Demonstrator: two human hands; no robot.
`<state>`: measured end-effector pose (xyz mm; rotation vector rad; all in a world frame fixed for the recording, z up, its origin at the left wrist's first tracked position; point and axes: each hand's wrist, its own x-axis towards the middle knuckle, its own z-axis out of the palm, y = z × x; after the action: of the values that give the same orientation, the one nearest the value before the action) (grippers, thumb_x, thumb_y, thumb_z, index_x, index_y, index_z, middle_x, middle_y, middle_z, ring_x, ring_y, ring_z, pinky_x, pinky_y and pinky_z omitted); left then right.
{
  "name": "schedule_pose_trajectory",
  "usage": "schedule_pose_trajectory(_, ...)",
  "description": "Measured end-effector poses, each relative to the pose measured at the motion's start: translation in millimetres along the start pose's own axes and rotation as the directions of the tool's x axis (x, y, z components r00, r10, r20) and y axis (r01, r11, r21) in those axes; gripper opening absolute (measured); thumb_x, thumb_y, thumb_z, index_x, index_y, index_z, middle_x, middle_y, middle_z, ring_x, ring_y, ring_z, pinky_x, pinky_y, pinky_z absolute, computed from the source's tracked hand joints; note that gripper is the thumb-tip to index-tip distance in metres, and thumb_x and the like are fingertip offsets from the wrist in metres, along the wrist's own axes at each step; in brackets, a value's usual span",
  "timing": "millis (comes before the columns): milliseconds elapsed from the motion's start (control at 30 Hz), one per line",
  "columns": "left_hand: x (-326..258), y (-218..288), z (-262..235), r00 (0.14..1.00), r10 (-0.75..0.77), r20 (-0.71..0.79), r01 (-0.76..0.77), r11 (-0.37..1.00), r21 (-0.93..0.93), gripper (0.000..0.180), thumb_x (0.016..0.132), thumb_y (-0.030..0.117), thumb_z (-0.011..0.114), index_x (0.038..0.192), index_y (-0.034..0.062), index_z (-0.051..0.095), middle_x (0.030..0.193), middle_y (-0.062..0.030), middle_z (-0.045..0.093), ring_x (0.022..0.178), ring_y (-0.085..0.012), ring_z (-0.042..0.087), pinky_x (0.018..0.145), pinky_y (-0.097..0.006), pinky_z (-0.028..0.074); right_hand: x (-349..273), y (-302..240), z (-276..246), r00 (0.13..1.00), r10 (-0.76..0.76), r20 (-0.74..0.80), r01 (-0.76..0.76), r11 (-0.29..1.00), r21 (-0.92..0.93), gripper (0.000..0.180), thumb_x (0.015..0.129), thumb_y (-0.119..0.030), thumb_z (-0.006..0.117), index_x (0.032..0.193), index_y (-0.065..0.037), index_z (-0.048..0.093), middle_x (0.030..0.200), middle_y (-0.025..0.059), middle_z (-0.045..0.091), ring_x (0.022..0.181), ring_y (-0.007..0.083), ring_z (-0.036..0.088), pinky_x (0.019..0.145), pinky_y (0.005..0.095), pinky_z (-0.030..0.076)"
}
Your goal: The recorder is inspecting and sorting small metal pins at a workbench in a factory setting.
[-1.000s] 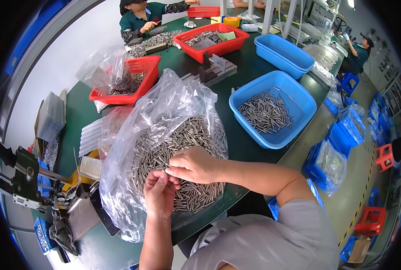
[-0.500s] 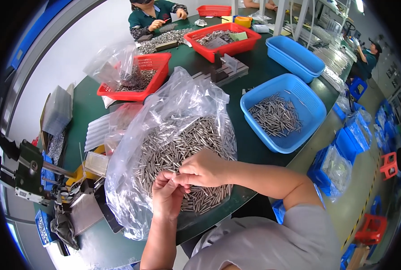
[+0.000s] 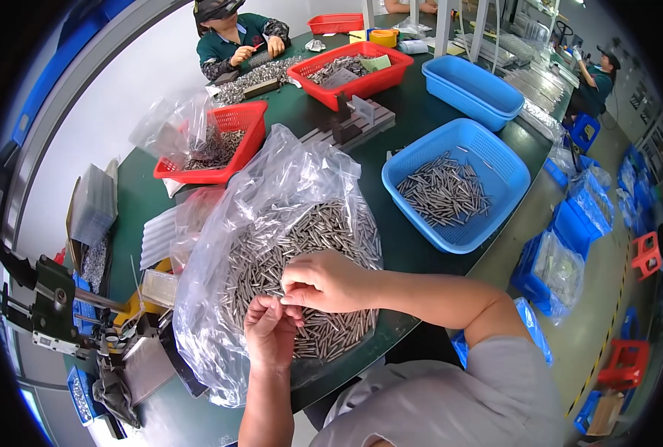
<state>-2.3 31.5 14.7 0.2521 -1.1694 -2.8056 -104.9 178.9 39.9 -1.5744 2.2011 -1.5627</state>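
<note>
Pins of grey metal (image 3: pixel 324 235) lay heaped loosely in the clear plastic bag (image 3: pixel 201 320) in front of you, crossing one another at every angle. Your left hand (image 3: pixel 272 328) and right hand (image 3: pixel 330 281) met over the near part of that heap, fingertips close together, the right one with its knuckles bent. Thumb and forefinger of each looked drawn toward a pinch, but what lay between them was too small and too covered to make out, so I could not tell whether you had a pin there.

By its look, a single pin would have felt light, hard and stiff, unlikely to bend or break, yet smooth and slim enough to roll or slip from your skin. Your surest hold was probably around the middle, clear of the narrow ends. The bag seemed the opposite: thin, limp and crinkled, its load likely heavy, better gathered by a thick fold than by one loose edge. More slim pins (image 3: pixel 447 190) sat in the blue basket (image 3: pixel 504 167) to your right, on the green table (image 3: pixel 413 257).
</note>
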Motion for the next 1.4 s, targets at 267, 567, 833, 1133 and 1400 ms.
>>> schedule_pose_trajectory(267, -1, 0, 1, 1.0, 0.002, 0.013, -0.002, 1.0, 0.026, 0.008, 0.087, 0.008, 0.054, 0.082, 0.0026, 0.055, 0.072, -0.0132, 0.062, 0.064, -0.021, 0.06, 0.059, -0.031, 0.051, -2, -2, 4, 0.999, -0.01, -0.045, 0.011, 1.0, 0.016, 0.013, 0.077, -0.015, 0.065, 0.076, -0.005, 0.057, 0.07, 0.0069, 0.058, 0.059, 0.023, 0.06, 0.052, 0.0315, 0.045)
schedule_pose_trajectory(567, 0, -3, 1, 0.998, 0.051, 0.027, -0.053, 0.996, 0.065, 0.003, 0.086, 0.005, 0.056, 0.083, 0.0034, 0.056, 0.074, -0.0117, 0.062, 0.066, -0.021, 0.061, 0.061, -0.031, 0.051, -3, -3, 5, 0.998, 0.065, -0.015, -0.062, 0.991, 0.121, 0.015, 0.076, -0.015, 0.067, 0.077, -0.004, 0.058, 0.069, 0.007, 0.059, 0.059, 0.0205, 0.061, 0.051, 0.0299, 0.045)
schedule_pose_trajectory(833, 0, -2, -1, 0.998, 0.067, -0.012, -0.067, 0.997, 0.03, 0.004, 0.086, 0.005, 0.054, 0.083, 0.0037, 0.056, 0.075, -0.0121, 0.062, 0.066, -0.0203, 0.06, 0.06, -0.031, 0.05, -3, -2, 11, 0.979, 0.115, -0.169, -0.072, 0.968, 0.239, 0.013, 0.078, -0.011, 0.068, 0.078, -0.002, 0.058, 0.07, 0.006, 0.059, 0.062, 0.012, 0.059, 0.054, 0.026, 0.045)
schedule_pose_trajectory(1133, 3, 0, 0, 0.994, 0.102, -0.042, -0.1, 0.993, 0.059, 0.007, 0.087, 0.006, 0.053, 0.082, 0.0028, 0.056, 0.073, -0.0126, 0.061, 0.066, -0.019, 0.058, 0.06, -0.029, 0.049, 5, 51, -17, 0.845, 0.464, 0.265, -0.348, 0.101, 0.932, 0.015, 0.088, -0.021, 0.054, 0.083, -0.007, 0.054, 0.079, 0.0045, 0.06, 0.076, 0.0156, 0.059, 0.065, 0.0307, 0.049)
schedule_pose_trajectory(1400, 2, 3, 2, 0.99, 0.116, -0.081, -0.112, 0.992, 0.052, 0.007, 0.088, 0.006, 0.052, 0.084, 0.0027, 0.056, 0.073, -0.0124, 0.061, 0.066, -0.0197, 0.058, 0.061, -0.03, 0.049, -8, 9, -4, 0.907, 0.232, 0.352, -0.026, 0.864, -0.503, 0.028, 0.067, -0.032, 0.071, 0.084, -0.011, 0.06, 0.075, 0.0071, 0.06, 0.073, 0.0278, 0.063, 0.06, 0.0414, 0.05)
